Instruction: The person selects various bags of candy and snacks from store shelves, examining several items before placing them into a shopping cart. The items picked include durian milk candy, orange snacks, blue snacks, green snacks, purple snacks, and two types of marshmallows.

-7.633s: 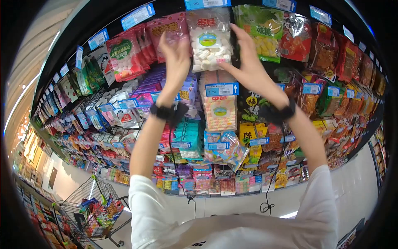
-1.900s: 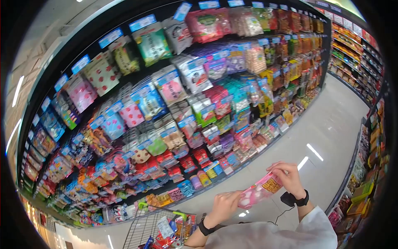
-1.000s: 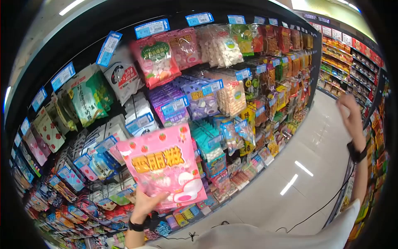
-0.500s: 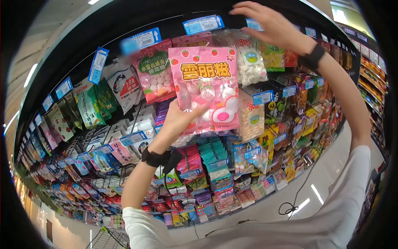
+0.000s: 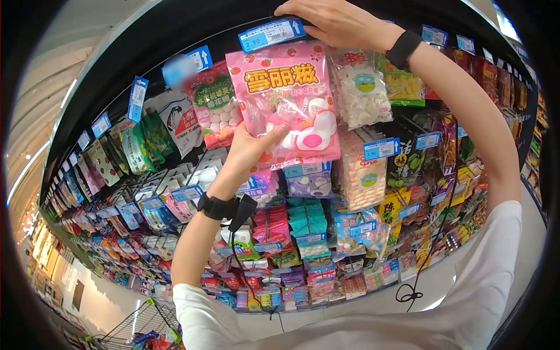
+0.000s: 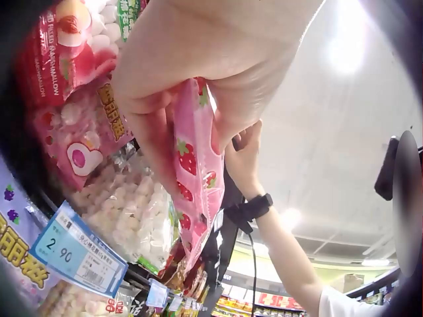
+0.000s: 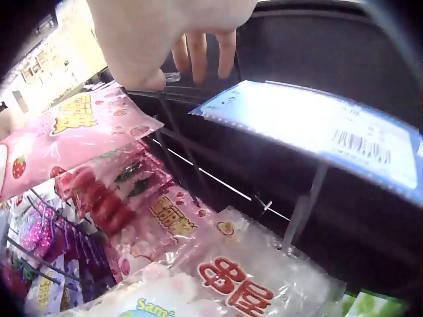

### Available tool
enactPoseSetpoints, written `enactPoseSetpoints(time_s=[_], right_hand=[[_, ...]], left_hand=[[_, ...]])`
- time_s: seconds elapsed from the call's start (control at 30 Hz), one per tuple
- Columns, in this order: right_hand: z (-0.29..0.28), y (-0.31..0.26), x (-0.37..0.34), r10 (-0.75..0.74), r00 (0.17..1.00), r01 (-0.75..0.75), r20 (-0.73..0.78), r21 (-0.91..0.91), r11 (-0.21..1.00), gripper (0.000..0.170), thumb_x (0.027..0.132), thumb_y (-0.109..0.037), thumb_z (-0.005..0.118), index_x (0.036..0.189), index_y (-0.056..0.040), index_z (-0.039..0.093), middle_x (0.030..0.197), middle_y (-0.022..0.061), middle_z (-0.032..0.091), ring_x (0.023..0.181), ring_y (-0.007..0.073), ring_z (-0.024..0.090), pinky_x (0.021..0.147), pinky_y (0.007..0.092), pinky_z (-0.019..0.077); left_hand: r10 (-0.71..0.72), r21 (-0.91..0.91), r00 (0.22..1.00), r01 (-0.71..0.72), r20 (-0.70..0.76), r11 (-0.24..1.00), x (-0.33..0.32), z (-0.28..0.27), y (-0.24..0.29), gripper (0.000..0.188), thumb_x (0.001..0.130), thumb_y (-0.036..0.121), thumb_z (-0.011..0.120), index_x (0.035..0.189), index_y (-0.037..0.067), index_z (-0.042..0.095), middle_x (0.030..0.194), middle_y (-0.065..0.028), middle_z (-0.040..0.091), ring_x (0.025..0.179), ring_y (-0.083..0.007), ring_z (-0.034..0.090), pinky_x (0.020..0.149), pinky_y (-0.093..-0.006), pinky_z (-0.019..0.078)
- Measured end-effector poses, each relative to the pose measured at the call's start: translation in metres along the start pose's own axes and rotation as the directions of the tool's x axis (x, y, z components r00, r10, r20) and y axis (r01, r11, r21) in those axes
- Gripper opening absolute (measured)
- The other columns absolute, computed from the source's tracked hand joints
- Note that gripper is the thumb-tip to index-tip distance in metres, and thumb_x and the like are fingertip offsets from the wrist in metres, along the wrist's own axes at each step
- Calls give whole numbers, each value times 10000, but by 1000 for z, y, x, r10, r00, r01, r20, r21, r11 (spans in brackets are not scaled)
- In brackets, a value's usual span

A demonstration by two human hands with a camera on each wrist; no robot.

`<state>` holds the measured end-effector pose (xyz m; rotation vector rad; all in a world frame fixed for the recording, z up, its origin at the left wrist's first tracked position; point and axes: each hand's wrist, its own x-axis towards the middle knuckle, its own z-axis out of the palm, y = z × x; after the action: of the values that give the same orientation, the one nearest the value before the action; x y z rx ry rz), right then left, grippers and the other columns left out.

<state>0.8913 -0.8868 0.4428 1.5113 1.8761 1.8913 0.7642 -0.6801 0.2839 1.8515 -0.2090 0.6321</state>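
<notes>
My left hand (image 5: 246, 153) grips a pink bag of marshmallows (image 5: 280, 114) with strawberries printed on it, the thumb across its front. Seen edge-on in the left wrist view, the bag (image 6: 196, 178) sits between thumb and fingers. High at the rack, my right hand (image 5: 344, 24) is at the right end of a blue price tag (image 5: 269, 36), thumb below and fingers above. The right wrist view has its thumb against a clear plastic piece (image 7: 172, 77) near a metal hook (image 7: 173, 122). Matching pink bags (image 7: 155, 224) hang lower, beside white marshmallow bags (image 7: 228, 277).
Hanging sweet bags fill the rack, among them a peach marshmallow bag (image 5: 216, 105) on the left and a white marshmallow bag (image 5: 359, 87) on the right. A shopping cart (image 5: 134, 326) stands at the lower left. A black cable (image 5: 411, 291) hangs from the right wrist.
The pink bag, earlier held low in both hands, is now up at the top row in the left hand alone. The right hand has swung from the far right to the price tag.
</notes>
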Motion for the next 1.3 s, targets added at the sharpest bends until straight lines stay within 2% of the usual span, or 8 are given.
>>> enactPoseSetpoints(time_s=[0.07, 0.13, 0.27, 0.33, 0.6, 0.73, 1.1, 1.3], right_hand=[[3, -1, -2, 15, 1000, -15, 1, 38, 999, 369, 787, -63, 547, 1144, -10, 470, 1060, 129, 582, 986, 258, 578, 796, 356, 450], [0, -6, -3, 181, 980, -136, -82, 385, 913, 335, 798, -28, 543, 1122, -8, 462, 1027, 160, 587, 954, 299, 592, 783, 377, 467], [5, -9, 2, 147, 978, -82, -150, 369, 926, 301, 810, -1, 548, 1096, 0, 454, 943, 186, 616, 884, 336, 617, 753, 381, 487], [8, -9, 5, 314, 940, -199, -132, 536, 821, 289, 825, -6, 554, 1092, 10, 446, 863, 201, 634, 821, 350, 630, 710, 364, 494], [8, -7, 12, 422, 897, -283, -129, 567, 774, 271, 850, -28, 556, 1088, 21, 434, 785, 228, 624, 760, 356, 633, 649, 365, 482], [10, -8, 12, 440, 888, -306, -133, 545, 781, 261, 853, -34, 555, 1080, 22, 440, 785, 229, 623, 758, 356, 632, 646, 365, 482], [19, -8, 6, 327, 903, -190, -277, 426, 885, 170, 838, -78, 588, 940, 37, 515, 726, 192, 603, 670, 313, 612, 634, 354, 479], [14, -25, 15, 824, 566, -717, 38, 515, 469, 386, 841, -253, 647, 912, 71, 450, 723, 172, 600, 652, 247, 624, 596, 345, 487]], left_hand=[[20, -8, 1000, -20, -3, 1000, 6, 2, -2, 395, 785, 204, 732, 1101, 20, 586, 976, -26, 638, 839, -80, 572, 742, -252, 457], [43, -15, 999, -43, -7, 999, 9, 3, -4, 388, 785, 203, 731, 1095, 21, 588, 971, -25, 638, 834, -79, 570, 740, -252, 457], [11, -9, 1000, -11, -11, 1000, 12, 6, 0, 393, 798, 221, 718, 1101, 19, 569, 955, -36, 636, 819, -86, 576, 726, -249, 459], [-4, 5, 1000, 4, 0, 1000, 16, 4, 0, 410, 809, 243, 707, 1114, 18, 550, 963, -52, 636, 827, -101, 588, 729, -249, 464], [33, -81, 997, -38, -63, 996, 33, 7, -3, 406, 796, 288, 715, 1101, 68, 563, 823, 40, 564, 597, -13, 412, 486, -192, 309], [-66, -46, 997, 64, -34, 997, 34, 4, 6, 405, 775, 261, 724, 1096, 53, 591, 920, 6, 605, 766, -63, 518, 662, -244, 416], [-107, -33, 989, 105, -98, 994, 40, 6, 10, 362, 742, 356, 736, 943, 92, 591, 648, 54, 461, 511, -34, 371, 428, -214, 249], [-83, -38, 993, 80, -85, 996, 39, 7, 6, 284, 764, 334, 720, 894, 110, 602, 649, 65, 460, 517, -22, 353, 430, -219, 229]])
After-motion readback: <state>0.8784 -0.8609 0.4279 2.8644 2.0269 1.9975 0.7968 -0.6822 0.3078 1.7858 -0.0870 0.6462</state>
